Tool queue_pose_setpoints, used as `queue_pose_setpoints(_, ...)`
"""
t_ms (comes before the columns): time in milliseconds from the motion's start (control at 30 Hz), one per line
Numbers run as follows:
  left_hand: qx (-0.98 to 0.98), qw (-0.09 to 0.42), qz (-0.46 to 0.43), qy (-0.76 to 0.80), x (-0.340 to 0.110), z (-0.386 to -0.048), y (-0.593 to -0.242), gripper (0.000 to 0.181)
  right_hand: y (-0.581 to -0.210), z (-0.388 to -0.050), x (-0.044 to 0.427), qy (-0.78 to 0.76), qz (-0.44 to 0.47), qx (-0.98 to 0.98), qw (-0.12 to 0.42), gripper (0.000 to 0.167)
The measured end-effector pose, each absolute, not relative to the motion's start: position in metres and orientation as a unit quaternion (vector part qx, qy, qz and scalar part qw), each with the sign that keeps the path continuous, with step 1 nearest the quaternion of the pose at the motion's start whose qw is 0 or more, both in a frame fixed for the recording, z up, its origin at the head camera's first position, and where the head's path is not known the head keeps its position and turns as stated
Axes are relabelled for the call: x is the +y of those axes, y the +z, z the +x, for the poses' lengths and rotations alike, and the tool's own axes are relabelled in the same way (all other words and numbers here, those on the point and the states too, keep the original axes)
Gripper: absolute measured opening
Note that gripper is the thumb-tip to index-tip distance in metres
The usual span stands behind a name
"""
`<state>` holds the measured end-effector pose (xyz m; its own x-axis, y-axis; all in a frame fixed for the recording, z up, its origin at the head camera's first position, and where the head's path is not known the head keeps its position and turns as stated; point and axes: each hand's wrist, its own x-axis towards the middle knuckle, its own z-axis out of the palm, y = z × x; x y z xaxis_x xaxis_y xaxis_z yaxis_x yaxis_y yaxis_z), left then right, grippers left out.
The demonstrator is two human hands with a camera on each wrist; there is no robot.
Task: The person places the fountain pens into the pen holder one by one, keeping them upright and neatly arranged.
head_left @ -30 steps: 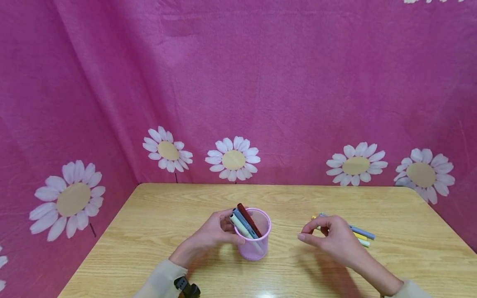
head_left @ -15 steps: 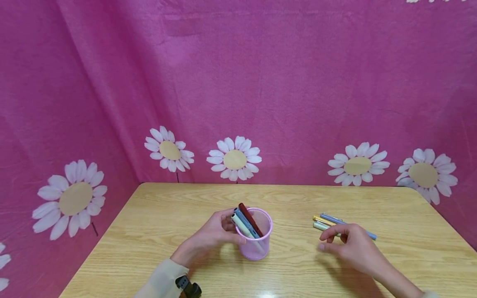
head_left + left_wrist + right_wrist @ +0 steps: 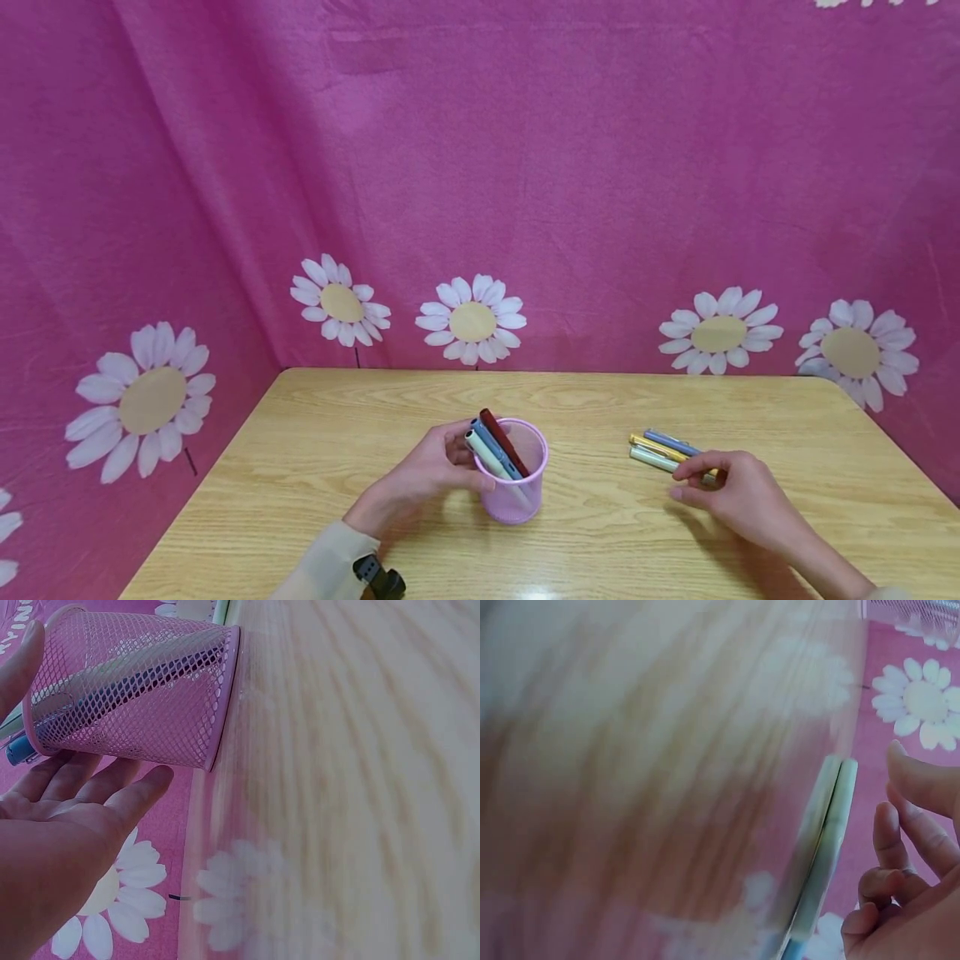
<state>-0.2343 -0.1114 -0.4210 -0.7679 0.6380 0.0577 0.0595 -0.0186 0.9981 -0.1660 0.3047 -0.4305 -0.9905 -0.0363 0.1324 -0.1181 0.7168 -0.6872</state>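
A magenta cloth printed with large white daisies is hanging behind and to the left of a wood-grained surface, its folds showing at the left corner. Near the middle of the surface, a pink mesh cup is standing upright, its base resting flat. Three pens are leaning inside it toward the person's left, their upper ends rising past the rim: a dark red pen, a blue-grey pen in the middle and a whitish pen furthest left.

The left hand is holding the cup at its left side, the thumb lying on the near side by the rim and the fingers reaching along the opposite side. A pale sleeve and a dark strap are showing at that wrist.

The right hand is hovering by three more pens lying side by side on the surface, well apart from the cup: a blue pen furthest from the person, a yellow pen between, and a pale green pen nearest. Its thumb and forefinger are standing slightly apart with nothing between them, while the other fingers are curling loosely. The hand is covering part of the pens' right-hand ends in the head view.
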Motion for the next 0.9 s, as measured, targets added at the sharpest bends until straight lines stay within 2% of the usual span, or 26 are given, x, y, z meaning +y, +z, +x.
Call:
queue_pose_setpoints(567,0.666,0.218,0.267,0.661,-0.112,-0.236,-0.423,0.069,-0.430,-0.193,0.324,0.371,0.076,-0.925,0.018,0.025)
queue_pose_setpoints(900,0.662,0.216,0.269,0.665,-0.111,-0.236,-0.423,0.070,-0.429,-0.203,0.324,0.383,0.089,-0.920,-0.004,0.020)
